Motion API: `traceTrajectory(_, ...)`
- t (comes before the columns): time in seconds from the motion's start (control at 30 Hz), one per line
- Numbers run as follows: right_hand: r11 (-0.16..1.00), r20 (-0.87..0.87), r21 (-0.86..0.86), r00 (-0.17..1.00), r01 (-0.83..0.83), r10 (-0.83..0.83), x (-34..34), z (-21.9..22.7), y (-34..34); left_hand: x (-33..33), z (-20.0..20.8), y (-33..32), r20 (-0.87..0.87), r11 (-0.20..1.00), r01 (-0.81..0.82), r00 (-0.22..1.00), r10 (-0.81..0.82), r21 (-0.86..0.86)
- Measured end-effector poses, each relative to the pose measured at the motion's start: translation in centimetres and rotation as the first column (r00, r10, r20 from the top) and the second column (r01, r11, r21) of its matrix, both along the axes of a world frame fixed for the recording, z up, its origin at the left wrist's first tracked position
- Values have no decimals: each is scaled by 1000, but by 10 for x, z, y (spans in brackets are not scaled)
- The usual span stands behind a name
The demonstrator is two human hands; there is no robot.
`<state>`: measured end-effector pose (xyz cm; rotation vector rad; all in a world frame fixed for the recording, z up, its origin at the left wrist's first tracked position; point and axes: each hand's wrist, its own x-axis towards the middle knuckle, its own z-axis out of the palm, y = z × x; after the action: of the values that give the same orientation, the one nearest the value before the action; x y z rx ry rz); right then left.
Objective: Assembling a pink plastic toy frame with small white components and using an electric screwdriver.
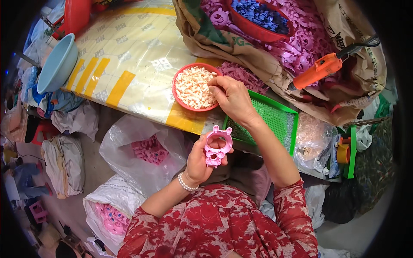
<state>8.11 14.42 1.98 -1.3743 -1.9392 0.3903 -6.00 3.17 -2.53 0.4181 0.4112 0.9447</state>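
A pink plastic toy part (219, 144), with a round opening and two small ear-like knobs on top, is held upright by my left hand (199, 161). Its fingers wrap behind the part, and a pearl bracelet circles that wrist. Above and to the right, my right hand (233, 99) is at the right rim of a red bowl (175, 95) full of small cream-coloured plastic pieces (194, 86). Thumb and forefinger are pinched together there; whatever lies between them is too small to tell.
A green tray (294, 133) sits under my right forearm. Behind lies an orange power screwdriver (318, 71) by a paper sack (266, 64) of pink parts, with a red bowl of blue pieces (260, 16) on top. A light-blue basin (58, 64) stands left; plastic bags (129, 133) lie below.
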Motion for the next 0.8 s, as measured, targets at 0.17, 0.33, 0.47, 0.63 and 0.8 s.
traceTrajectory(0.17,974,-242,-224,968,10,-66,-3,3,-6,-1,1,-5,-23,1000,-21,1000,20,-12)
traceTrajectory(0.33,906,-627,-369,775,-206,-79,8,-1,-11,-1,0,-2,-23,1000,-17,1000,17,-13)
traceTrajectory(0.47,874,-791,-394,589,-284,-165,13,14,-31,-2,3,1,-32,997,-79,996,78,-23)
traceTrajectory(0.63,878,-796,-389,582,-279,-168,28,14,-64,-1,5,5,-60,995,-95,994,94,-20)
traceTrajectory(0.8,853,-736,-447,653,-269,-179,32,12,-105,3,6,4,-89,997,-73,994,70,-35)
